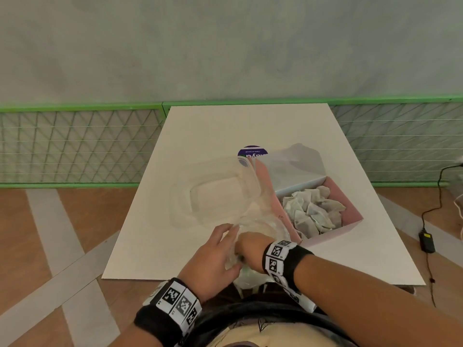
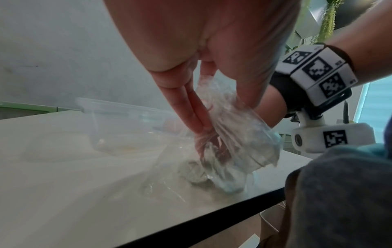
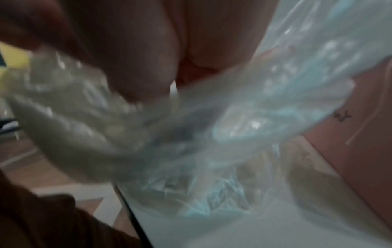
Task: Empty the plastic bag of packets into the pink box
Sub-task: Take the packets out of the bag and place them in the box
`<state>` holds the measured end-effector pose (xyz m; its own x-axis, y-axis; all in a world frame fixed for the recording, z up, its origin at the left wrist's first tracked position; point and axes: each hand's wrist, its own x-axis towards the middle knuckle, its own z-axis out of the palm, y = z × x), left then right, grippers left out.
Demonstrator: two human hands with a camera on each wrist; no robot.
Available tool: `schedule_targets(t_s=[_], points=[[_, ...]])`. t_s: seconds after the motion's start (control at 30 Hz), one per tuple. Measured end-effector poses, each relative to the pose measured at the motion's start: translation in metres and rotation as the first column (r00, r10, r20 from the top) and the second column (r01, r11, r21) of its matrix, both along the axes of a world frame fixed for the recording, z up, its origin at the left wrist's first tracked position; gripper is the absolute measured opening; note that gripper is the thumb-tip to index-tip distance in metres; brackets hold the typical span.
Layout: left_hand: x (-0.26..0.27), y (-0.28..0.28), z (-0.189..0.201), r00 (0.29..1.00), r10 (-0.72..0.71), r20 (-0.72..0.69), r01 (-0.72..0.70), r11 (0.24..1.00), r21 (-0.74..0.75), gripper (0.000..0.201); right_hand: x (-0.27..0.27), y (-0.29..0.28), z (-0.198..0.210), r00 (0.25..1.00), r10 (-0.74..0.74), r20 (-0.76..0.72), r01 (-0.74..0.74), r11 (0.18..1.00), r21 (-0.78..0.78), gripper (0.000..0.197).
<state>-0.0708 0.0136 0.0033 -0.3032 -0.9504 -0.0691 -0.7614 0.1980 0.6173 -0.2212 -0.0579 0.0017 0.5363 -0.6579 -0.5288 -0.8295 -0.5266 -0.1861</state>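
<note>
Plastic bag (image 2: 231,117) lies bunched at the near edge of the surface (image 1: 225,126). It is pinched between the fingers and thumb of the left grip (image 1: 213,254) and gathered in the curled right grip (image 1: 251,246). The pink box (image 1: 345,199), with packets (image 1: 313,211) in it, stands beyond and to the right, nearer the right grip. Whether the bag holds any packet is too blurred to tell.

Pale pink cardboard box (image 1: 337,194); off-white paper packets (image 1: 313,211); crumpled clear plastic bag (image 2: 233,125); flat white counter (image 1: 225,126); black-and-white square-patterned wristbands (image 1: 175,301); round purple label (image 1: 251,152).
</note>
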Motion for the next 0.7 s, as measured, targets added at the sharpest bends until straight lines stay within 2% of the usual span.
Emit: schedule_targets(t_s=[0.07, 0.2, 0.3, 0.57, 0.7], points=[[0.000, -0.002, 0.000, 1.000, 0.000, 0.011, 0.000, 1.000, 0.005, 0.084, -0.007, -0.004, 0.006, 0.994, 0.053, 0.091, -0.052, 0.998, -0.021, 0.017], [0.000, -0.008, -0.002, 1.000, 0.001, 0.015, -0.001, 1.000, 0.004, 0.083, -0.029, -0.008, 0.021, 0.959, -0.027, 0.283, 0.042, 0.998, -0.045, 0.019], [-0.003, -0.011, -0.001, 1.000, -0.002, 0.019, 0.002, 1.000, -0.005, 0.083, -0.042, -0.012, 0.030, 0.922, -0.030, 0.387, 0.073, 0.992, -0.098, 0.023], [-0.005, -0.014, 0.003, 0.999, -0.007, 0.038, 0.007, 1.000, -0.017, 0.081, -0.069, -0.017, 0.063, 0.828, -0.011, 0.560, 0.141, 0.972, -0.189, 0.018], [-0.006, -0.015, 0.000, 0.998, -0.017, 0.059, 0.019, 0.999, -0.037, 0.081, -0.077, -0.015, 0.087, 0.783, -0.047, 0.621, 0.213, 0.957, -0.196, 0.016]])
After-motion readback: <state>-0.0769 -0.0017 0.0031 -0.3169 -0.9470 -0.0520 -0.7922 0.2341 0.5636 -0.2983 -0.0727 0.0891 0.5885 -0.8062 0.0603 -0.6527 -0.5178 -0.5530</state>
